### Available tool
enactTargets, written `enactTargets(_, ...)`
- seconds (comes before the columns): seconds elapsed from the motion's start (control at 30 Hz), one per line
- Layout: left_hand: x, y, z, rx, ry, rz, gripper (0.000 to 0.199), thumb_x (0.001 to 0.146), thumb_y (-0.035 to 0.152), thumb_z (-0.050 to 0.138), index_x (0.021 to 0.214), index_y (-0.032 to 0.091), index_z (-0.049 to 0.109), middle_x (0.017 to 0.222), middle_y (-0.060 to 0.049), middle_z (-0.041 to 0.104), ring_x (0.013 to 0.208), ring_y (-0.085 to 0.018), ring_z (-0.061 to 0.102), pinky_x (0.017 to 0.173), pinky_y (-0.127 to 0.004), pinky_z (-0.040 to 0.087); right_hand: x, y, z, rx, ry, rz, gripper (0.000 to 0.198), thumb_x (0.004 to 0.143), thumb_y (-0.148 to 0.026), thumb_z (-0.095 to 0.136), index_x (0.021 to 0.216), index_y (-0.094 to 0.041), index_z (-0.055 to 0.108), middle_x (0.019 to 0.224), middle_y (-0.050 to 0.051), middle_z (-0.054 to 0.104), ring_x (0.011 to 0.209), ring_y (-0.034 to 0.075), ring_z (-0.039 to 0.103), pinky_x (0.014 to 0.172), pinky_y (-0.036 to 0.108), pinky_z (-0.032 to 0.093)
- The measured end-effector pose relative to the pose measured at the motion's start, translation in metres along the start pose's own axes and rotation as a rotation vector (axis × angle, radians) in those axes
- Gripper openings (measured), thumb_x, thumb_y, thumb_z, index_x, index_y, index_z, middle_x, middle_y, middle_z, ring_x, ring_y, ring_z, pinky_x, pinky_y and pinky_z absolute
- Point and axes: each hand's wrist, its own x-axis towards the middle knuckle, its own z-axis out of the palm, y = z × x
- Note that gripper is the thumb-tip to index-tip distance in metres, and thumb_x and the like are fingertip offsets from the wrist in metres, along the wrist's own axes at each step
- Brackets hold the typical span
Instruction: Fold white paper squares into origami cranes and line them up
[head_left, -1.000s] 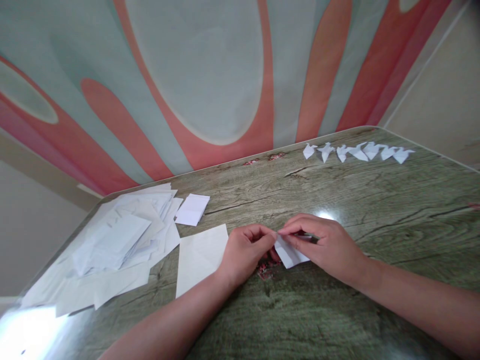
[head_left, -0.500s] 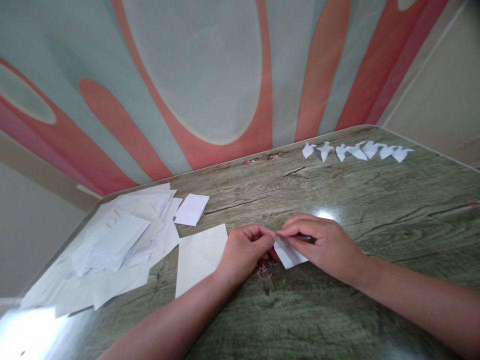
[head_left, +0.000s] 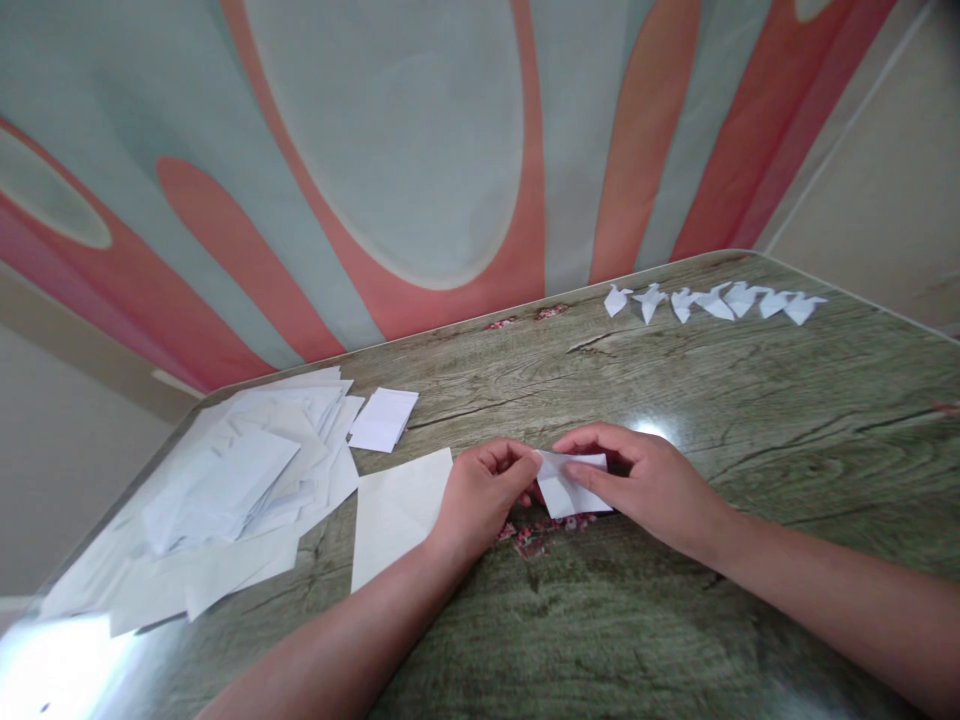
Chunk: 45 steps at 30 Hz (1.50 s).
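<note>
Between my two hands is a small folded piece of white paper (head_left: 562, 494), held just above the table or touching it; I cannot tell which. My left hand (head_left: 486, 490) pinches its left corner between thumb and fingers. On the other side, my right hand (head_left: 645, 470) grips the paper with the thumb on the near face and the fingers behind it. A flat white sheet (head_left: 397, 510) lies under and beside my left wrist, partly covered by it.
A loose heap of white paper (head_left: 217, 490) spreads over the left of the wood-grained table (head_left: 480, 640). Near it lies a small stack of cut paper (head_left: 384, 420). Several folded paper birds (head_left: 716, 302) stand in a row at the back right, before a patterned wall (head_left: 390, 130).
The folded paper has turned and now shows more of its face. My right hand's thumb and fingers have spread along it, and my left hand has shifted slightly left.
</note>
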Motion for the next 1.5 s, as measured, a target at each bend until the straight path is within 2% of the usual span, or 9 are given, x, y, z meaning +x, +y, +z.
enactTargets(0.1,0.001,-0.003,-0.001,0.020,0.021,0.015,0.022,0.077,0.035,0.065,0.076,0.013,0.066,0.057,0.001,0.059,0.051,-0.010,0.051,0.053,-0.021,0.041,0.001,0.000,-0.002,0.015,-0.029,-0.003,0.014,0.084,-0.024,0.059,0.094,-0.025,0.068,0.088,-0.001,0.071,0.076,0.015,0.064,0.066,0.026,0.049)
enactTargets(0.2,0.003,-0.006,-0.002,0.030,0.046,0.029,0.023,0.077,0.036,0.066,0.078,0.013,0.066,0.060,0.001,0.060,0.053,-0.009,0.051,0.053,-0.020,0.039,0.000,-0.002,-0.003,0.061,-0.076,-0.054,0.014,0.087,-0.030,0.057,0.093,-0.024,0.068,0.091,0.000,0.070,0.080,0.016,0.064,0.069,0.026,0.049)
enactTargets(0.43,0.005,-0.011,-0.001,-0.037,0.054,0.044,0.026,0.076,0.039,0.068,0.083,0.014,0.064,0.066,0.000,0.061,0.057,-0.010,0.053,0.053,-0.020,0.039,0.002,0.000,-0.007,0.161,-0.148,-0.017,0.035,0.096,-0.042,0.041,0.097,-0.023,0.071,0.088,0.002,0.071,0.084,0.018,0.064,0.075,0.030,0.049)
enactTargets(0.5,0.005,-0.012,-0.001,-0.053,0.057,0.067,0.025,0.076,0.037,0.068,0.083,0.014,0.063,0.067,0.001,0.061,0.058,-0.010,0.053,0.055,-0.019,0.040,0.003,0.002,-0.008,0.169,-0.169,-0.024,0.035,0.096,-0.041,0.040,0.099,-0.023,0.071,0.090,0.003,0.071,0.086,0.018,0.065,0.078,0.031,0.049)
enactTargets(0.6,0.006,-0.013,-0.003,-0.096,0.046,0.076,0.024,0.076,0.035,0.069,0.084,0.014,0.062,0.069,0.001,0.061,0.060,-0.010,0.053,0.056,-0.019,0.040,0.003,0.004,-0.006,0.127,-0.182,-0.099,0.025,0.094,-0.032,0.047,0.103,-0.026,0.070,0.098,0.002,0.070,0.093,0.017,0.063,0.083,0.032,0.049)
enactTargets(0.73,0.009,-0.015,-0.006,-0.152,-0.039,0.066,0.023,0.078,0.034,0.068,0.085,0.014,0.060,0.070,0.001,0.059,0.061,-0.009,0.051,0.058,-0.019,0.039,0.002,0.006,0.000,0.086,-0.184,-0.214,0.026,0.088,-0.018,0.053,0.104,-0.030,0.069,0.102,0.001,0.068,0.093,0.015,0.063,0.083,0.031,0.049)
enactTargets(1.0,0.007,-0.013,-0.006,-0.211,-0.152,0.040,0.028,0.077,0.039,0.069,0.087,0.014,0.060,0.074,0.000,0.059,0.062,-0.009,0.051,0.061,-0.020,0.040,0.002,0.009,0.002,0.040,-0.131,-0.289,0.018,0.086,-0.021,0.059,0.096,-0.030,0.072,0.091,0.000,0.069,0.083,0.014,0.064,0.076,0.028,0.050)
enactTargets(1.23,0.006,-0.015,-0.005,-0.189,-0.180,0.042,0.024,0.075,0.030,0.072,0.088,0.012,0.063,0.074,-0.001,0.062,0.067,-0.010,0.055,0.065,-0.021,0.042,0.002,0.004,0.000,0.011,-0.110,-0.229,0.009,0.088,-0.024,0.058,0.086,-0.024,0.067,0.085,0.000,0.066,0.081,0.014,0.061,0.076,0.028,0.047)
enactTargets(1.5,0.004,-0.014,-0.005,-0.129,-0.148,0.059,0.021,0.078,0.029,0.070,0.088,0.012,0.064,0.075,-0.002,0.063,0.067,-0.011,0.056,0.067,-0.023,0.043,0.001,0.000,-0.001,0.033,-0.139,-0.153,0.014,0.091,-0.027,0.052,0.086,-0.022,0.063,0.085,0.001,0.064,0.081,0.015,0.059,0.075,0.029,0.046)
